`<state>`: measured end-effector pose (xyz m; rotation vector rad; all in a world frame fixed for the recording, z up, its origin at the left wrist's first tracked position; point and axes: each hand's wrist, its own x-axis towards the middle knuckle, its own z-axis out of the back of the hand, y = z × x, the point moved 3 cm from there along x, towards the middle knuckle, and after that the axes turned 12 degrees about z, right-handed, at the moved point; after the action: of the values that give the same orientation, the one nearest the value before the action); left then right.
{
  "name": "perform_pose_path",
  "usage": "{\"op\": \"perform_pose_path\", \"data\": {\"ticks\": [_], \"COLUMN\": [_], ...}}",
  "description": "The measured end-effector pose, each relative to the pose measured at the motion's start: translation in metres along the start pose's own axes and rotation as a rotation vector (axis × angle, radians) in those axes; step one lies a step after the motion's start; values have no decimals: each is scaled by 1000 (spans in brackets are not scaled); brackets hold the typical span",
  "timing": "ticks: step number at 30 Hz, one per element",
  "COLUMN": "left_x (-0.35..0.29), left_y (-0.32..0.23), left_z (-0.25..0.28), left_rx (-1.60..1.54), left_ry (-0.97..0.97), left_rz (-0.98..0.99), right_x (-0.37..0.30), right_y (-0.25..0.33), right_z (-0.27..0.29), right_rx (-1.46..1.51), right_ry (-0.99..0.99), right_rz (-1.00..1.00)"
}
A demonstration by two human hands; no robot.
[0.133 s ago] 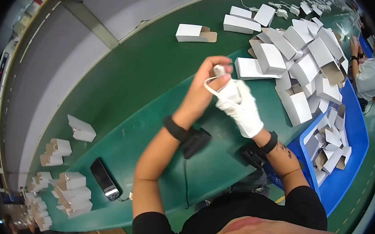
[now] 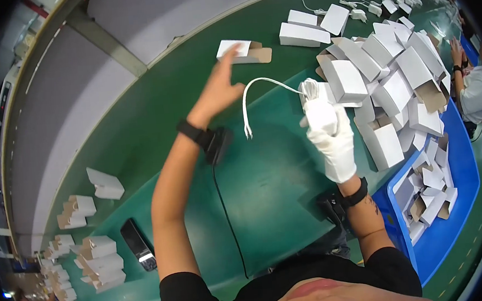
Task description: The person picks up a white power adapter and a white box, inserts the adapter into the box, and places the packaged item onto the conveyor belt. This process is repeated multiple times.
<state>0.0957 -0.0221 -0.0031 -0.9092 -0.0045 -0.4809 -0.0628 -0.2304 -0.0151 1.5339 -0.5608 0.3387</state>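
Note:
My right hand [image 2: 337, 145], in a white glove, grips a white power adapter [image 2: 320, 116] with its cord [image 2: 260, 80] bundled at the top. One length of that cord arcs out to the left and hangs down, with its split end showing. My bare left hand [image 2: 219, 89] is stretched toward the far side, thumb and fingers apart and nothing in it. Its fingertips overlap an open white box [image 2: 225, 47] with a brown inner flap; whether they touch it I cannot tell.
White boxes [image 2: 393, 88] are heaped at the right, beside a blue bin [image 2: 466, 179] of more boxes. More adapters [image 2: 358, 14] lie at the far right. Small white boxes [image 2: 100, 263] and a black handheld device [image 2: 137, 244] lie at the left. Another person [image 2: 474, 93] works at the right edge.
My left hand has let go of the adapter's cord and swung left and away toward the open box. The right hand, with the adapter, has shifted slightly right. The loose cord now hangs free.

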Motion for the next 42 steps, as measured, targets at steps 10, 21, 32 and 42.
{"op": "perform_pose_path", "data": {"ticks": [10,21,32,42], "left_x": [101,-113,-178,-179], "left_y": [82,-42,-65,-61], "left_z": [19,16,-35,-77], "left_rx": [690,380,292,63], "left_ry": [239,92,101,29], "left_rz": [304,141,30,29], "right_x": [11,6,-9,-18], "right_y": [7,8,60,61], "right_z": [14,4,-23,-30], "right_rx": [730,298,-530,-911], "right_ry": [34,353,1156,1230], "right_rz": [-438,-181,481,476]}}
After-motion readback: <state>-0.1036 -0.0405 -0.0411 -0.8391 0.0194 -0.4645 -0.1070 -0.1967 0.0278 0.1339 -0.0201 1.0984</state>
